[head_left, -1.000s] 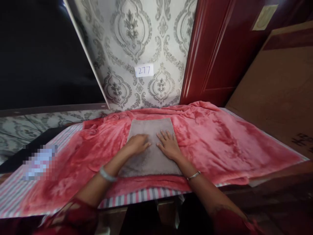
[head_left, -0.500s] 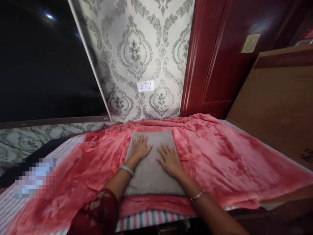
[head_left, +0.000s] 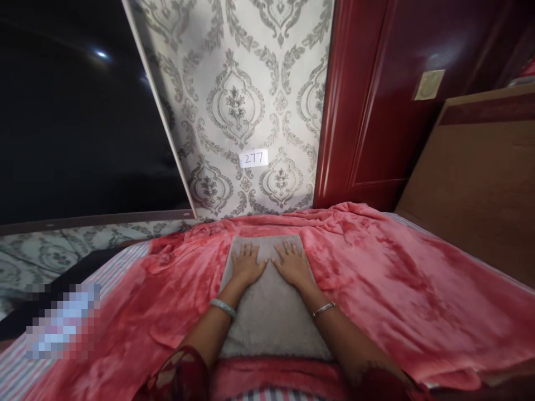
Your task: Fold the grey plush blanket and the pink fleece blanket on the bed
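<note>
A: Right in the middle, the left hand (head_left: 247,264) and the right hand (head_left: 292,266) lie palm down, fingers spread, thumbs near each other but apart. Neither one clasps anything!

B: Both on the grey cloth (head_left: 271,328), up toward its far edge. How hard they press, I can't tell.

A: And the cloth lies spread on the red blanket (head_left: 376,284), the near part bare between the forearms. What's the danger?

B: Sliding, I'd say. The blanket looks soft and loose, so a hard push away could drag cloth and blanket together and ruck up both. One palm leaning harder could skew it.

A: Look at the wrists: a pale bangle (head_left: 223,306) on the left, a metal bracelet (head_left: 324,309) on the right.

B: Either might snag the pile if an arm drags low.

A: Farther out, the blanket bunches along the wall, with the striped sheet (head_left: 121,273) showing at the left.

B: Those bunched folds could spring back against the cloth's far edge if it's shoved that way. Beyond them, the television (head_left: 83,122) at left, the cardboard box (head_left: 476,178) at right, both well clear of the fingers.
</note>
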`<state>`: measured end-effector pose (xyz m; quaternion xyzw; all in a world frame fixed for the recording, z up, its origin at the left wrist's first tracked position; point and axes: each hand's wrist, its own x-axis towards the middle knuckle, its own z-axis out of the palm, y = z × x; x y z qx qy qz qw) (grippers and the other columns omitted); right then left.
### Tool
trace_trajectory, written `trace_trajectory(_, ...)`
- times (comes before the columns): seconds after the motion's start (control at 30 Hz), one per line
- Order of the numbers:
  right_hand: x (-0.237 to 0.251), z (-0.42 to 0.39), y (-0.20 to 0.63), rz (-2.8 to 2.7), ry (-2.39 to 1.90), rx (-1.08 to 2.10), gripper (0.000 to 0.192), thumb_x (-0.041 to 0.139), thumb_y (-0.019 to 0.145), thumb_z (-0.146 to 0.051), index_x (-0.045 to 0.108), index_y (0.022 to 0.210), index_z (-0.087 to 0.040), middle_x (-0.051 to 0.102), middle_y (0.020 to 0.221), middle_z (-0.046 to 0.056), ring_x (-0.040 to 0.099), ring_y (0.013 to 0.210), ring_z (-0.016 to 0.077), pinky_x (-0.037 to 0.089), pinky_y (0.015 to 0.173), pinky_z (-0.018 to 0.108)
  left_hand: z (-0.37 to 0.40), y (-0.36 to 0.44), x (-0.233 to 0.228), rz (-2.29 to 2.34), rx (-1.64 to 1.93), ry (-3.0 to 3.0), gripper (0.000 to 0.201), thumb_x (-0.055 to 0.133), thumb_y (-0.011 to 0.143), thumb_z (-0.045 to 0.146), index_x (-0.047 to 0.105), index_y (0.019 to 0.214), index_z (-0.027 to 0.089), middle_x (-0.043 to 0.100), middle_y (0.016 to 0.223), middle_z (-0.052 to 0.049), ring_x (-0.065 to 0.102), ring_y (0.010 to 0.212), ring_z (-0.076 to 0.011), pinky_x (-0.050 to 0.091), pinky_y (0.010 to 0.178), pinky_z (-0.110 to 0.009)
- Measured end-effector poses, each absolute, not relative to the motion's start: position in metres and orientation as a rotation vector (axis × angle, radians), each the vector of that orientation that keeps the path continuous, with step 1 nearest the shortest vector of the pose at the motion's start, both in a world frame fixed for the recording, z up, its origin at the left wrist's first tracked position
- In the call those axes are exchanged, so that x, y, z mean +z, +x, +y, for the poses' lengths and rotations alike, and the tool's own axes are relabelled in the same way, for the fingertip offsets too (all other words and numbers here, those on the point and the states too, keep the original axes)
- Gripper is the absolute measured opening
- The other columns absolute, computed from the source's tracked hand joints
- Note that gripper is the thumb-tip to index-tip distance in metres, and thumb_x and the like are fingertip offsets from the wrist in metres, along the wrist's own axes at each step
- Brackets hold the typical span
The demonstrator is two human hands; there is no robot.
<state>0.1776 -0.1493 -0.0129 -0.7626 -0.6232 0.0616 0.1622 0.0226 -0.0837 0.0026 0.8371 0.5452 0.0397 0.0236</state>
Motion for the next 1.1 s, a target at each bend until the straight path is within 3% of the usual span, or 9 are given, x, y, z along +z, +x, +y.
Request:
trace_trajectory(0.23,-0.011,-0.149,0.179,-1.788,-2.196,0.163,0.060,0.034,0.101,-0.053,0.035,0.156,-0.029,0.022,0.165,0.006,0.017,0.151,0.0339,0.010,0.119,0.056,-0.043,0.006,0.011,1.833,0.116,2.421,0.075,0.027,0.094,0.062,0.033,0.155,0.019,0.024,0.165,-0.012,0.018,0.153,-0.0323,0.016,0.120,-0.063)
trace_trajectory(0.4,-0.010,-0.149,0.179,-1.791,-2.175,0.164,0.059,0.034,0.101,-0.053,0.037,0.155,-0.029,0.024,0.164,0.007,0.016,0.151,0.0338,0.010,0.119,0.055,-0.036,-0.011,0.016,1.991,0.142,2.308,0.075,0.029,0.094,0.058,0.036,0.153,0.011,0.031,0.161,-0.019,0.024,0.150,-0.0379,0.024,0.116,-0.066)
trace_trajectory(0.5,-0.010,-0.150,0.179,-1.780,-2.170,0.171,0.059,0.035,0.100,-0.053,0.037,0.155,-0.029,0.024,0.164,0.007,0.016,0.151,0.0340,0.010,0.119,0.056,-0.047,-0.011,0.020,2.038,0.210,2.353,0.076,0.033,0.094,0.054,0.031,0.154,0.006,0.022,0.163,-0.022,0.017,0.152,-0.0395,0.018,0.118,-0.065)
trace_trajectory(0.6,-0.010,-0.150,0.179,-1.775,-2.157,0.166,0.060,0.035,0.100,-0.054,0.036,0.155,-0.028,0.024,0.164,0.008,0.016,0.151,0.0341,0.010,0.119,0.057,-0.063,-0.004,0.016,1.844,0.264,2.569,0.074,0.035,0.094,0.057,0.029,0.156,0.017,0.019,0.166,-0.015,0.010,0.154,-0.0345,0.011,0.121,-0.061)
trace_trajectory(0.7,-0.011,-0.150,0.179,-1.784,-2.141,0.162,0.061,0.035,0.100,-0.054,0.036,0.155,-0.029,0.024,0.164,0.008,0.016,0.151,0.0337,0.010,0.119,0.058,-0.073,0.002,0.006,1.697,0.178,2.600,0.073,0.033,0.093,0.064,0.033,0.155,0.027,0.022,0.166,-0.013,0.014,0.153,-0.0365,0.018,0.118,-0.065)
trace_trajectory(0.87,-0.007,-0.148,0.182,-1.814,-2.155,0.205,0.063,0.035,0.100,-0.056,0.032,0.157,-0.029,0.022,0.165,0.007,0.012,0.152,0.0327,0.008,0.119,0.056,-0.073,0.002,-0.003,1.700,0.182,2.568,0.073,0.031,0.093,0.065,0.032,0.156,0.027,0.022,0.165,-0.013,0.015,0.153,-0.0367,0.025,0.116,-0.064)
trace_trajectory(1.1,0.003,-0.166,0.183,-1.914,-2.182,0.335,0.065,0.031,0.101,-0.058,0.026,0.158,-0.028,0.013,0.167,0.007,0.007,0.153,0.0305,0.007,0.121,0.054,-0.075,0.002,0.003,1.693,0.182,2.562,0.074,0.030,0.093,0.065,0.031,0.156,0.026,0.021,0.166,-0.012,0.014,0.153,-0.0358,0.022,0.118,-0.063)
